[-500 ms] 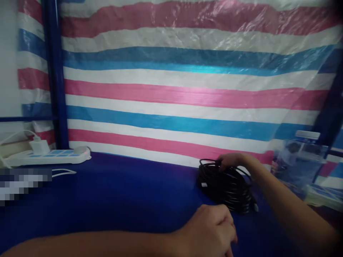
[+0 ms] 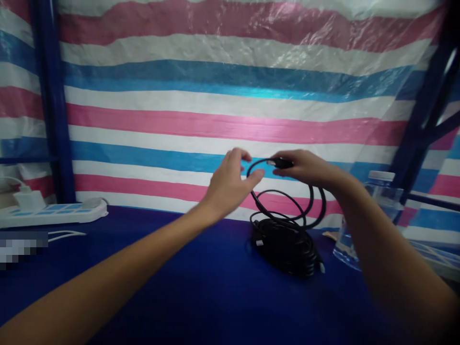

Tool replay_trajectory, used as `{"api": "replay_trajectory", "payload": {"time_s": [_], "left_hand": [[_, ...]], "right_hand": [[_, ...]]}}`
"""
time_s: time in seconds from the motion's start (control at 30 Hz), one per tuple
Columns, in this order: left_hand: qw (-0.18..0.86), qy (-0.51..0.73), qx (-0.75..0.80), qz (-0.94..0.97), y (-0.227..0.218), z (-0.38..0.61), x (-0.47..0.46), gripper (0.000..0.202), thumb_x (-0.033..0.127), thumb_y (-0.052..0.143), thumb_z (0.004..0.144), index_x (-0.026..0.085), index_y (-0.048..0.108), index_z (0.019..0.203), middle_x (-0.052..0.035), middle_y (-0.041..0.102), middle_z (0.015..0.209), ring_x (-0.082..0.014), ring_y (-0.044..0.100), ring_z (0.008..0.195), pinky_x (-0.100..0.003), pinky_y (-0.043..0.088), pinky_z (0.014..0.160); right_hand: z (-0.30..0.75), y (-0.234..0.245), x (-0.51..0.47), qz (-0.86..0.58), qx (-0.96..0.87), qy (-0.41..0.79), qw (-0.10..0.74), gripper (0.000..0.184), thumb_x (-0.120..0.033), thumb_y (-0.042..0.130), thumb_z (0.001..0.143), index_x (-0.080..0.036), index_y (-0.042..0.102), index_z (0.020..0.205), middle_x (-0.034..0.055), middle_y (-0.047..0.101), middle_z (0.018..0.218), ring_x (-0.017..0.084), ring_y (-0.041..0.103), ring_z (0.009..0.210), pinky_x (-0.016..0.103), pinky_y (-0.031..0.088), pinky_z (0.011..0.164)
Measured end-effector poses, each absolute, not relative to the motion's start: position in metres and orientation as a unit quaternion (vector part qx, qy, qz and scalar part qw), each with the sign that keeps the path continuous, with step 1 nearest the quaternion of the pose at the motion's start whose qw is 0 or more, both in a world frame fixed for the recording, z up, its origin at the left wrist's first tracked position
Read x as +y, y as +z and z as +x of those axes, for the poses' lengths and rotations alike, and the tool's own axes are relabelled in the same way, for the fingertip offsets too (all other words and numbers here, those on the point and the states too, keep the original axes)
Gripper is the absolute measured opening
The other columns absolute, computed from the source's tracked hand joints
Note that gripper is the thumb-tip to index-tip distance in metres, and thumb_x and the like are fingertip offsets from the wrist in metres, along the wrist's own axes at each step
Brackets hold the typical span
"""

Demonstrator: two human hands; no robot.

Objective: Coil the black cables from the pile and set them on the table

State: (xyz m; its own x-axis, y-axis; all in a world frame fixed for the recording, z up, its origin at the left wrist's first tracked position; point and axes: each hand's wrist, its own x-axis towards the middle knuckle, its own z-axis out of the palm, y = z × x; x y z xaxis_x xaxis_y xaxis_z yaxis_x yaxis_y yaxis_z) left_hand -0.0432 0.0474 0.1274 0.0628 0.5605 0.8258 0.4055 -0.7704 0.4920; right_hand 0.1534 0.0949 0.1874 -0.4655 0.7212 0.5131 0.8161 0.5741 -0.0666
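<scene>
A thick coil of black cable lies on the blue table, with a small white label on its left side and a light-coloured end at its lower right. Above it, several loops of the same cable hang from my right hand, which grips a black cable connector between thumb and fingers. To its left, my left hand is raised with thumb and fingers apart. Its fingertips are close to the lifted loop; whether they touch it I cannot tell.
A white power strip with a plug in it stands at the far left, a white cord in front. On the right, a clear plastic bottle stands partly behind my right forearm. Striped plastic sheeting hangs behind the blue table.
My right hand has risen from the coil, lifting loops and the connector off its top. My left hand has moved up and forward from the table's front, and its fingers have opened.
</scene>
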Motion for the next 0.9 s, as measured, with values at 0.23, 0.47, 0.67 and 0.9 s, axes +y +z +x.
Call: {"api": "replay_trajectory", "payload": {"time_s": [0.23,0.47,0.67,0.9], "left_hand": [[0.094,0.363,0.286,0.882,0.198,-0.041,0.032,0.034,0.021,0.057,0.072,0.015,0.055,0.106,-0.0016,0.059,0.098,-0.0184,0.061,0.087,-0.031,0.046,0.073],[-0.039,0.407,0.257,0.876,0.195,-0.062,0.049,0.024,0.016,0.039,0.083,0.015,0.059,0.096,-0.0009,0.057,0.092,-0.018,0.058,0.096,-0.035,0.043,0.085],[-0.114,0.533,0.342,0.765,0.192,-0.07,0.063,0.021,0.02,0.045,0.083,0.015,0.053,0.102,-0.0063,0.057,0.093,-0.0215,0.055,0.095,-0.038,0.041,0.086],[-0.092,0.481,0.354,0.797,0.188,-0.06,0.051,0.01,0.011,0.049,0.073,0.018,0.053,0.079,-0.0027,0.056,0.077,-0.0181,0.056,0.079,-0.03,0.04,0.07]], "right_hand": [[0.116,0.192,0.061,-0.303,-0.841,-0.178,0.411,0.036,-0.027,0.062,0.07,-0.017,0.055,0.104,0.005,0.063,0.094,0.019,0.059,0.084,0.028,0.044,0.069],[0.115,0.194,0.057,-0.353,-0.856,0.004,0.376,0.044,-0.029,0.064,0.072,-0.019,0.052,0.113,0.0044,0.061,0.086,0.014,0.058,0.064,0.025,0.045,0.052],[0.129,0.192,0.066,-0.327,-0.755,0.202,0.531,0.018,-0.03,0.056,0.081,-0.014,0.056,0.089,-0.0039,0.04,0.051,0.007,0.045,0.042,0.023,0.039,0.043],[0.097,0.191,0.032,-0.29,-0.842,0.016,0.456,0.014,-0.025,0.06,0.078,-0.016,0.062,0.088,-0.0055,0.04,0.046,0.005,0.034,0.037,0.021,0.023,0.036]]}}
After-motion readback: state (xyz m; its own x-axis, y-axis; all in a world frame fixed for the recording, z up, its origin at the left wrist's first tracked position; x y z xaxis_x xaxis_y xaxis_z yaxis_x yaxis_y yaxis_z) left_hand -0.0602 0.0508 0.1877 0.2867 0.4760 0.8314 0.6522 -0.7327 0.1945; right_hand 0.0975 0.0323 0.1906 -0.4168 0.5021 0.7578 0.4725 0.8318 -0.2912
